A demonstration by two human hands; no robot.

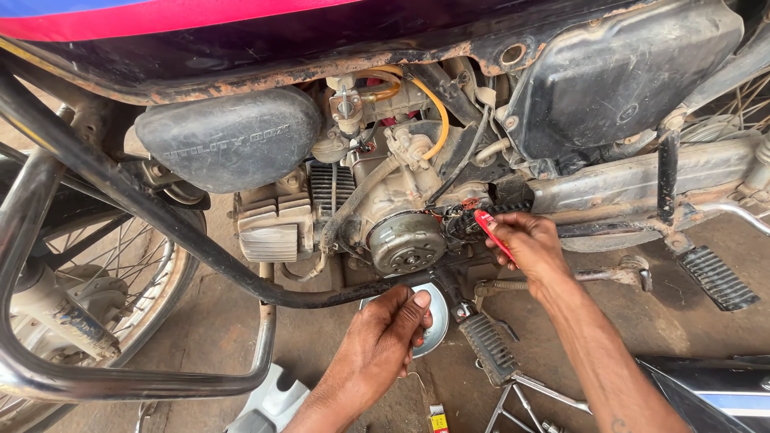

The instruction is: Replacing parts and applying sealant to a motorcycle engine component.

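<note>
Engine-side work on a motorcycle: right hand (525, 240) grasps a red-handled tool (491, 231) at the chain sprocket area, at 3 o'clock of the round engine cover (405, 243); left hand (385, 341) clenches the black crash bar (241, 273). Judged step: loosening fittings; next needs steady leverage. A metal dish (437, 321) lies at 6 o'clock, contents hidden

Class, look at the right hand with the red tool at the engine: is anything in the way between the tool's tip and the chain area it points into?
Nothing visible blocks it. The right hand holds the red tool with its tip already at the chain beside the round engine cover. The black crash bar, gripped by the left hand, runs below, clear of the tool.
</note>
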